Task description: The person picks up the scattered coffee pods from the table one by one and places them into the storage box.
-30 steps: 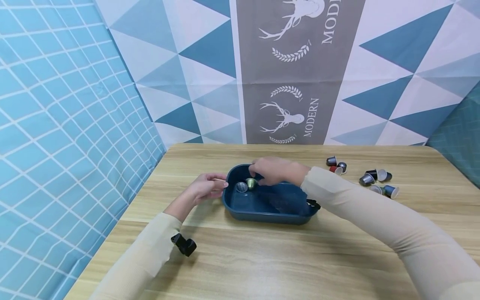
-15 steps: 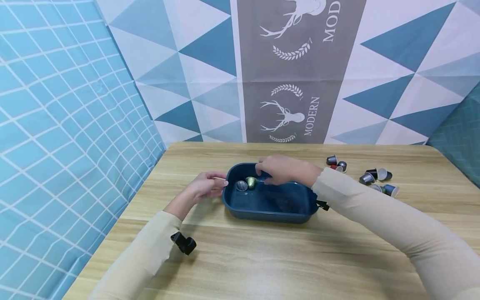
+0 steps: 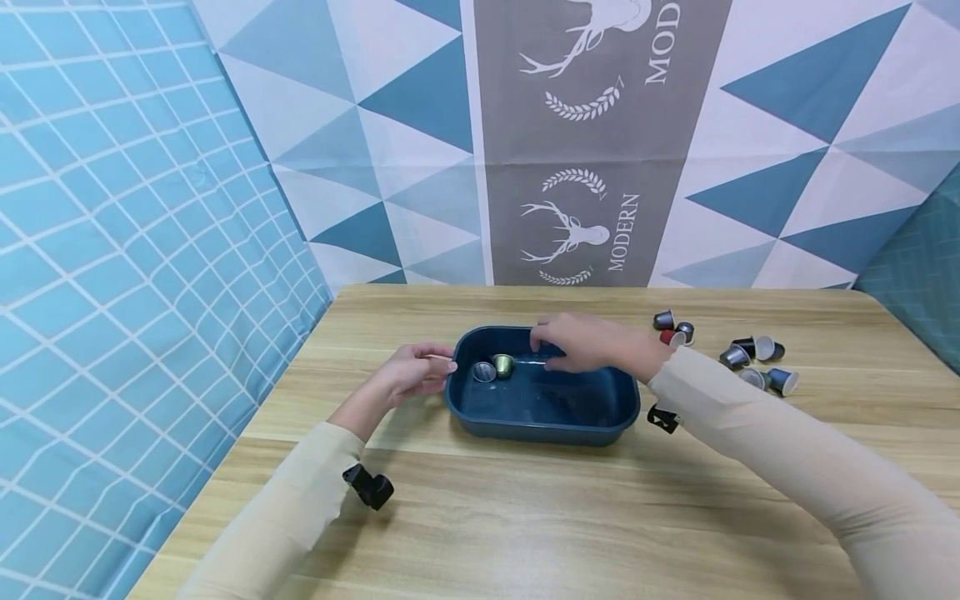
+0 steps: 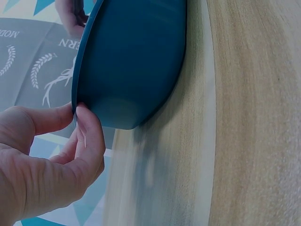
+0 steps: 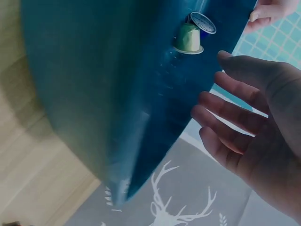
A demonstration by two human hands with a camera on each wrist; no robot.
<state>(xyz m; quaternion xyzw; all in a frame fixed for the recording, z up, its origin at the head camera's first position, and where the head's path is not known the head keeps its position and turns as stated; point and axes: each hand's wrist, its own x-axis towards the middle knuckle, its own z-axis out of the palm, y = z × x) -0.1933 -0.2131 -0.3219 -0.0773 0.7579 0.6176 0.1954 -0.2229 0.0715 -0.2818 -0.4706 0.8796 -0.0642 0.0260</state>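
A dark blue oblong tub (image 3: 543,432) stands on the wooden table. My left hand (image 3: 414,372) pinches its left rim between thumb and fingers, plain in the left wrist view. Over the far right part of the tub is my right hand (image 3: 592,343), fingers loosely spread and holding nothing, as the right wrist view (image 5: 254,117) shows. Inside the tub, at its left end, a green-gold coffee capsule (image 3: 503,366) stands on its wide rim. Beside it lies a second capsule (image 3: 483,372) with its silvery lid up.
Several more coffee capsules lie right of the tub: a back cluster with a dark capsule (image 3: 663,320) and a red one (image 3: 671,337), and another with a grey capsule (image 3: 734,357) and a blue one (image 3: 783,382). A patterned cloth (image 3: 420,167) hangs behind the table.
My right hand has drawn back to the right, away from the green-gold capsule, its fingers coming apart. My left hand has stayed at the tub's rim.
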